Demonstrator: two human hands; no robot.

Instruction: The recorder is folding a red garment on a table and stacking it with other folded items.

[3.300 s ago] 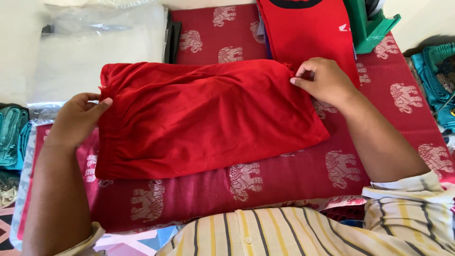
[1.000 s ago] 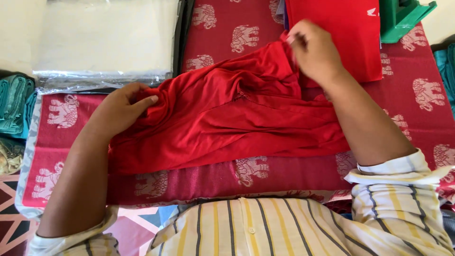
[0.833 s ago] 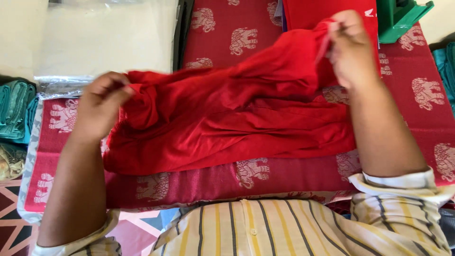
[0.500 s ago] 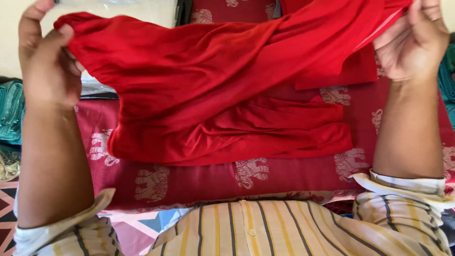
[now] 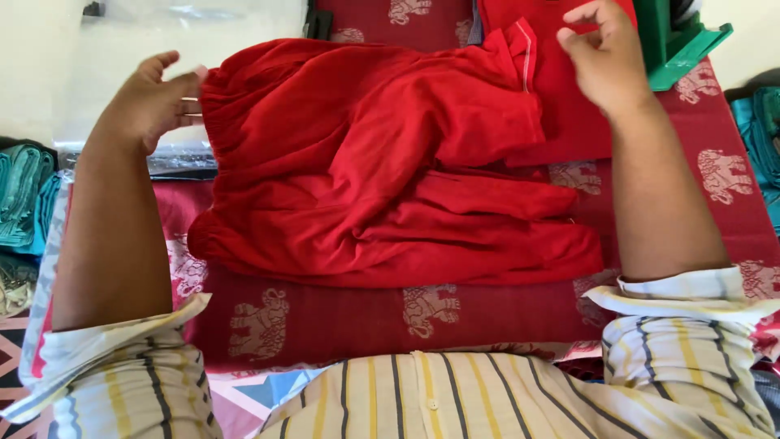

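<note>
Both forearms reached forward from rolled cream sleeves with yellow and dark stripes. The left hand (image 5: 154,97) was raised with its fingers spread and loose, fingertips touching the gathered left edge of a crumpled red soft-knit garment (image 5: 382,171); it was not gripping the cloth. The right hand (image 5: 608,58) hovered just beside the garment's upper right corner, thumb and fingers parted and curled, holding nothing.

The garment lay loosely folded over itself in the middle of a dark red cloth printed with pale elephants (image 5: 341,321), which covered the surface beneath. Behind it, near the right hand, lay a flat folded red piece of clothing (image 5: 569,122). A clear plastic bag (image 5: 122,41) sat at the far left, a green plastic object (image 5: 674,41) at the far right, and teal folded fabrics (image 5: 24,195) lay along both sides.
</note>
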